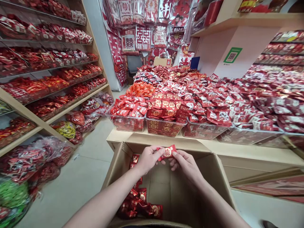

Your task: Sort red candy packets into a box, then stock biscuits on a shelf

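A small red wrapped candy with gold markings is stretched level between my two hands, above an open cardboard box. My left hand pinches its left end between thumb and fingers. At the other end, my right hand grips the wrapper with thumb and forefinger, its remaining fingers curled below. Inside the box, more red and gold wrapped candies lie along the left side and near corner; my left forearm hides some of them.
Clear plastic bins full of red packets line the counter beyond the box. Loaded shelves stand at left, with bagged sweets on the floor below. A white pillar bears a green-framed QR code.
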Motion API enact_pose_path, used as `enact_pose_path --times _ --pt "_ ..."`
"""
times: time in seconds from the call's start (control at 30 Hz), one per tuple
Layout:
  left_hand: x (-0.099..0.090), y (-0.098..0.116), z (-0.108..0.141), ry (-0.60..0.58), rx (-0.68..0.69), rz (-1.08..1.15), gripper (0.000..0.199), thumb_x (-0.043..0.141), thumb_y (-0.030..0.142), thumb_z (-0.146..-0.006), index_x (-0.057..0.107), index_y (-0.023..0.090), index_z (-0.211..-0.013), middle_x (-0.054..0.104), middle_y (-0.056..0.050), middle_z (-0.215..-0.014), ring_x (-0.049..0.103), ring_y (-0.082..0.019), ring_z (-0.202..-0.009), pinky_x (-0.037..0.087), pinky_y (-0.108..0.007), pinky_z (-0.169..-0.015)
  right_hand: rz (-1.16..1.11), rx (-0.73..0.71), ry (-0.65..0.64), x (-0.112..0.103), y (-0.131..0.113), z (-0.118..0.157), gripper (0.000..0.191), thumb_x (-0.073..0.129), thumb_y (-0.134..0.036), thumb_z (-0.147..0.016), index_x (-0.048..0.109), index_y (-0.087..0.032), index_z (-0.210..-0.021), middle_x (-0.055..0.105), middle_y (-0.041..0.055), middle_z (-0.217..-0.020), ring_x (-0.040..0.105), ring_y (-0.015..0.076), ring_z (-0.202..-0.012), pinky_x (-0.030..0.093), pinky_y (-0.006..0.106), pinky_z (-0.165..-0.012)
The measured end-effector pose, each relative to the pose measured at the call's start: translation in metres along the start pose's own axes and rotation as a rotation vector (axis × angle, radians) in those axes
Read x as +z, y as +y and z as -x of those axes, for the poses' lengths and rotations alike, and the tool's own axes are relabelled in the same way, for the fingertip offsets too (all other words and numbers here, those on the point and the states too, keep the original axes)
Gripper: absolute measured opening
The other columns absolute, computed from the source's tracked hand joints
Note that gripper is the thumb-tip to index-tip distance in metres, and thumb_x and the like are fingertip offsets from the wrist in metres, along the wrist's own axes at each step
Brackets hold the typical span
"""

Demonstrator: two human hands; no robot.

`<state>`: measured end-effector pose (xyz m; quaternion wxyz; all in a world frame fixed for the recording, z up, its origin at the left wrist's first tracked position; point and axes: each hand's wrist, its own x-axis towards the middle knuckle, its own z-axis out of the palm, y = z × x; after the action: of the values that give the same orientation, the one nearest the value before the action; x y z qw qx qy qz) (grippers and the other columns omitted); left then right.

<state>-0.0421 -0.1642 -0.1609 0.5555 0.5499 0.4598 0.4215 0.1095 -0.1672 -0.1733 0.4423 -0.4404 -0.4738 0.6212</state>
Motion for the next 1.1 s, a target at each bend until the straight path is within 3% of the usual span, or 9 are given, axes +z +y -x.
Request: enact_pose_path --times 0.13,0.27,0.4,0.6,0.77,0.9,1.0,1.1 --pt "0.001 0.000 0.001 -0.026 0.029 -0.015 0.026 0.056 0.035 -0.071 0.063 0.011 -0.075 0.061 -0.002 -0.066 0.055 -0.011 -0.056 0.044 -0.021 -0.052 0.036 -0.062 -0.037 -0.005 0.002 0.001 0.024 0.058 -0.038 -0.072 0.056 -0.015 -0.079 0.056 -0.0002 -0.061 0.051 0.0110 -0.052 0.044 0.023 -0.043" --pt "0.005 -0.001 0.003 -0.088 0.004 0.020 0.027 0.057 0.036 -0.070 0.063 0.011 -0.078 0.060 -0.002 -0.065 0.053 -0.010 -0.051 0.044 -0.022 -0.050 0.052 -0.090 -0.049 -0.008 0.001 0.005 0.021 0.059 -0.035 -0.072 0.055 -0.015 -0.070 0.055 -0.0010 -0.061 0.051 0.0100 -0.052 0.044 0.023 -0.047" --pt "0.008 -0.003 0.005 -0.049 0.009 0.086 0.028 0.057 0.038 -0.070 0.063 0.011 -0.078 0.060 -0.002 -0.065 0.052 -0.010 -0.053 0.043 -0.023 -0.052 -0.036 -0.096 -0.080 -0.006 -0.002 0.007 0.020 0.057 -0.036 -0.074 0.056 -0.016 -0.080 0.056 -0.0001 -0.066 0.052 0.0119 -0.056 0.044 0.024 -0.050" --pt "0.005 -0.003 0.005 -0.007 0.041 -0.061 0.027 0.058 0.038 -0.070 0.063 0.011 -0.073 0.063 -0.004 -0.067 0.052 -0.012 -0.060 0.041 -0.022 -0.058 0.054 -0.093 -0.109 -0.010 0.000 0.002 0.023 0.057 -0.037 -0.074 0.056 -0.014 -0.069 0.052 0.0002 -0.063 0.046 0.0117 -0.058 0.041 0.023 -0.051" --pt "0.010 -0.009 0.009 -0.005 0.016 0.020 0.028 0.058 0.038 -0.070 0.061 0.010 -0.071 0.062 -0.003 -0.063 0.051 -0.010 -0.058 0.040 -0.022 -0.057 0.026 -0.085 -0.050 -0.007 0.007 0.002 0.028 0.051 -0.039 -0.078 0.053 -0.015 -0.063 0.048 -0.0015 -0.058 0.043 0.0102 -0.056 0.040 0.023 -0.053" --pt "0.015 -0.013 0.009 0.058 -0.004 0.117 0.030 0.057 0.040 -0.071 0.060 0.010 -0.075 0.060 -0.002 -0.064 0.051 -0.010 -0.058 0.040 -0.021 -0.055 0.065 -0.095 -0.047 -0.006 0.010 0.007 0.025 0.050 -0.040 -0.077 0.055 -0.016 -0.073 0.052 0.0003 -0.063 0.046 0.0126 -0.059 0.042 0.025 -0.055" --pt "0.012 -0.013 0.008 0.078 -0.027 0.182 0.033 0.051 0.042 -0.074 0.059 0.011 -0.081 0.058 -0.001 -0.061 0.051 -0.009 -0.055 0.037 -0.020 -0.051 0.250 -0.172 0.006 -0.013 -0.013 0.004 0.026 0.050 -0.041 -0.076 0.058 -0.017 -0.076 0.056 0.0024 -0.067 0.050 0.0152 -0.062 0.042 0.026 -0.057" --pt "0.008 -0.012 0.007 0.073 -0.058 0.243 0.032 0.050 0.042 -0.075 0.056 0.012 -0.085 0.057 0.000 -0.061 0.051 -0.007 -0.050 0.033 -0.019 -0.047 0.524 -0.365 0.158 -0.025 -0.072 -0.020 0.024 0.050 -0.039 -0.076 0.060 -0.018 -0.082 0.060 0.0036 -0.072 0.053 0.0176 -0.069 0.042 0.028 -0.065"
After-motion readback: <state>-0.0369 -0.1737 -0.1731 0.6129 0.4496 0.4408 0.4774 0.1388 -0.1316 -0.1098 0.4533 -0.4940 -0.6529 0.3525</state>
